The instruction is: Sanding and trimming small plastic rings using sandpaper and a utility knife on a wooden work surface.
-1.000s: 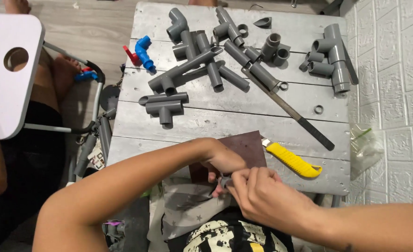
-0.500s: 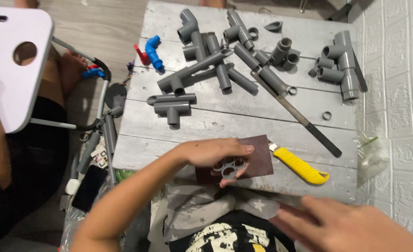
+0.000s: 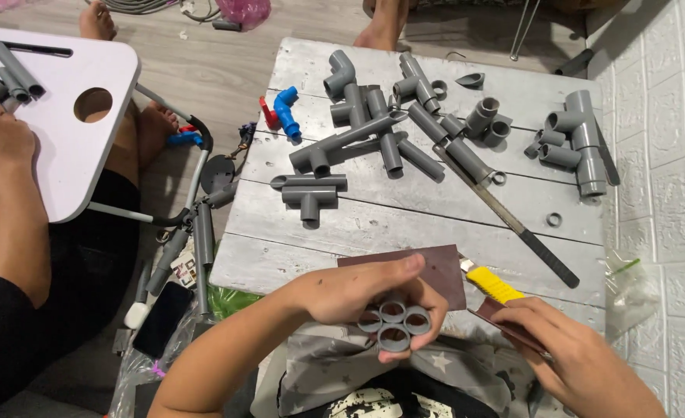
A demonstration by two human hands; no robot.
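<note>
I note my left hand (image 3: 350,290) pinching the cluster of grey pipe rings (image 3: 394,323), my right hand (image 3: 567,348) pinching a sandpaper piece (image 3: 505,323); rub flat, evenly.

A weathered grey plank table (image 3: 404,224) stands on a pale wood-look floor (image 3: 203,70), against a white embossed brick-pattern wall (image 3: 667,116). A white folding lap desk (image 3: 64,147) with a round hole sits nearby under even light.

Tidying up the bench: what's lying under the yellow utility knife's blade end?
The yellow utility knife rests on the grey wooden table, its blade end beside the brown sandpaper sheet. The right hand covers its handle end.
</note>
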